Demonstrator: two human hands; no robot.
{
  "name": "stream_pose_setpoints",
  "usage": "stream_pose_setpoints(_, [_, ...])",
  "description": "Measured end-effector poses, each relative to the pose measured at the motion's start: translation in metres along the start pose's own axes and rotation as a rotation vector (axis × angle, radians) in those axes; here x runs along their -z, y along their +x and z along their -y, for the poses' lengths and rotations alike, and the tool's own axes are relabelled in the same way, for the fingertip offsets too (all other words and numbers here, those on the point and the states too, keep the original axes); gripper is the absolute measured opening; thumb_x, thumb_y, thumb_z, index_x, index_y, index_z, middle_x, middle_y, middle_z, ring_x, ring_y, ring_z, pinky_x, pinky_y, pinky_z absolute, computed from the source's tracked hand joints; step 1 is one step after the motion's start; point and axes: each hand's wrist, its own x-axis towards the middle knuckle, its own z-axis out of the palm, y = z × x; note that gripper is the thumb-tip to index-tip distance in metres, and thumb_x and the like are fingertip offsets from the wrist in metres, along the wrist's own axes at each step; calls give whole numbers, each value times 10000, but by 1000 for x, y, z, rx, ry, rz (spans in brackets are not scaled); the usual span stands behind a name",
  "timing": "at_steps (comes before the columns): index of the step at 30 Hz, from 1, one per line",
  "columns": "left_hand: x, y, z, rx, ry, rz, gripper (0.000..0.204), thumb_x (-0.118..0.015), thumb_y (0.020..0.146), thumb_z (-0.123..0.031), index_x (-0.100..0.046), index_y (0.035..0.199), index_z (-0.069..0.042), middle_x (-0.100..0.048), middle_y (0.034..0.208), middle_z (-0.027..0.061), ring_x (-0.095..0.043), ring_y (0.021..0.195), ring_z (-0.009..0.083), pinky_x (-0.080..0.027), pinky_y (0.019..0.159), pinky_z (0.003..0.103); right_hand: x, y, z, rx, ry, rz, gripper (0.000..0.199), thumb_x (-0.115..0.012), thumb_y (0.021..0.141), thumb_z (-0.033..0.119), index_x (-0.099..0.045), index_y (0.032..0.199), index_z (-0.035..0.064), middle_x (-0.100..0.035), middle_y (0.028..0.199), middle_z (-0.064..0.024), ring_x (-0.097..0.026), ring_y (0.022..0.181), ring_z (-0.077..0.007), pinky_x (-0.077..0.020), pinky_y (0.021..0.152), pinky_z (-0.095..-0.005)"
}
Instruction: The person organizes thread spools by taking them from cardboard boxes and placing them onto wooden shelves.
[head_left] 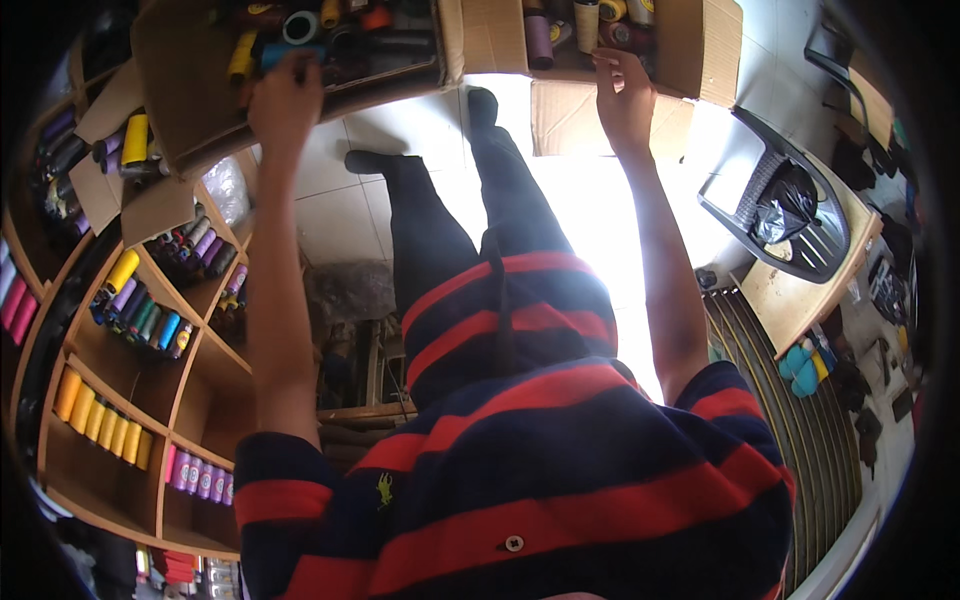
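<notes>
My left hand (286, 103) reaches into a cardboard box (190, 125) of thread spools, its fingers bent over a blue thread spool (290, 53). The back of the hand hides part of that grip. Beside it lie a yellow spool (242, 57) and a pale ring-ended spool (301, 27). At a second cardboard box (693, 50) to the right, my right hand (626, 95) has its fingers curled in a pinch at the lower end of a cream thread spool (587, 24). A purple spool (538, 40) stands to the left of it.
Wooden shelves (185, 385) with yellow, purple and mixed spools line the left side. An open carton (100, 195) of spools sits above them. On the right, a black plastic chair (835, 230) holds a black bag (785, 205), beside a wooden board (815, 300). Pale floor tiles (340, 215) lie below.
</notes>
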Motion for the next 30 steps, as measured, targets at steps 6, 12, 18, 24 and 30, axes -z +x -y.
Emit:
stream_pose_setpoints(6, [-30, 106, 43, -41, 58, 277, 404, -556, 863, -372, -614, 1174, -121, -686, 914, 176, -676, 870, 326, -513, 779, 434, -13, 9, -30, -81, -49, 39, 151, -575, 858, 126, -664, 962, 63, -661, 904, -121, -646, 795, -269, -507, 739, -377])
stream_pose_setpoints(12, [-94, 151, 69, -13, 239, 281, 518, -572, 832, -457, -581, 1216, -109, -654, 1052, 212, -621, 1009, 377, -488, 859, 452, -39, 12, -37, -29, -417, -36, 145, -577, 823, 197, -619, 769, 70, -642, 807, -106, -636, 753, -297, -479, 688, -418])
stream_pose_setpoints(18, [-97, 117, 43, 82, 250, 165, 587, -633, 800, -428, -519, 1281, -112, -646, 1065, 227, -602, 1031, 398, -484, 879, 473, -38, 16, -30, -166, -455, 168, 187, -543, 836, 222, -601, 756, 63, -637, 792, -109, -634, 753, -311, -471, 741, -440])
stream_pose_setpoints(24, [-125, 94, 46, 62, 388, 255, 687, -644, 809, -346, -331, 1386, -143, -610, 1128, 233, -583, 1035, 452, -481, 862, 517, -32, 21, -23, -162, -522, 295, 223, -475, 865, 248, -593, 795, 72, -632, 824, -120, -631, 815, -314, -477, 737, -460])
stream_pose_setpoints(30, [-115, 86, 37, 65, 87, 266, 742, -638, 819, -343, -259, 1431, -164, -589, 1130, 266, -574, 1048, 458, -465, 874, 521, -31, 33, -14, -294, -617, 539, 293, -470, 871, 332, -611, 917, 79, -646, 936, -117, -627, 934, -300, -489, 807, -469])
